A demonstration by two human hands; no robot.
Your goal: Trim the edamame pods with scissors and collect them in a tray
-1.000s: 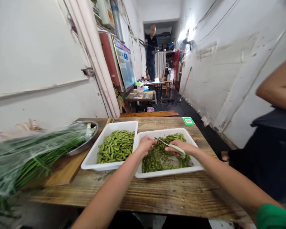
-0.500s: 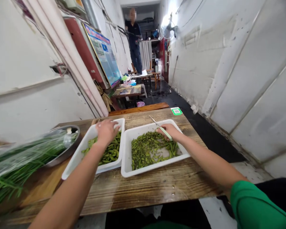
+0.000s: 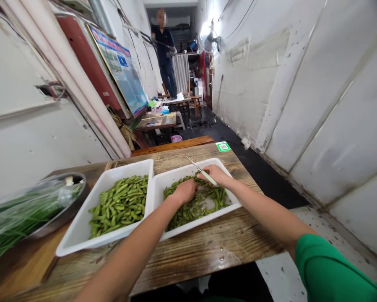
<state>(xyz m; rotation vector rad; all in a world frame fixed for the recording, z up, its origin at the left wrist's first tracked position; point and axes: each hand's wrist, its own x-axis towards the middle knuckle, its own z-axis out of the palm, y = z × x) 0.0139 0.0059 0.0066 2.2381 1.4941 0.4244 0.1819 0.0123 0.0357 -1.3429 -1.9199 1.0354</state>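
Observation:
Over the right-hand white tray (image 3: 194, 224), my right hand (image 3: 215, 174) is closed on a slim knife (image 3: 209, 178) with a pale green handle; its thin metal blade points away to the upper left. My left hand (image 3: 185, 191) reaches down into the same tray with curled fingers, just left of my right hand. Its fingertips are partly hidden, so what they pinch does not show. Green soybean pods (image 3: 218, 200) lie around both hands, with small bits among them. The left-hand white tray (image 3: 69, 239) holds a bigger heap of soybean pods (image 3: 120, 203).
At the far left, a metal bowl (image 3: 81, 197) and bagged long green stalks (image 3: 21, 216) rest near a wooden board (image 3: 27, 268). A bench (image 3: 175, 144) stands beyond the wooden table (image 3: 188, 260). Farther back, a person (image 3: 165, 50) stands by tables with papers.
My left hand has moved right, from over the left tray into the right one. My right hand keeps the knife over the right tray. The view has shifted slightly rightward.

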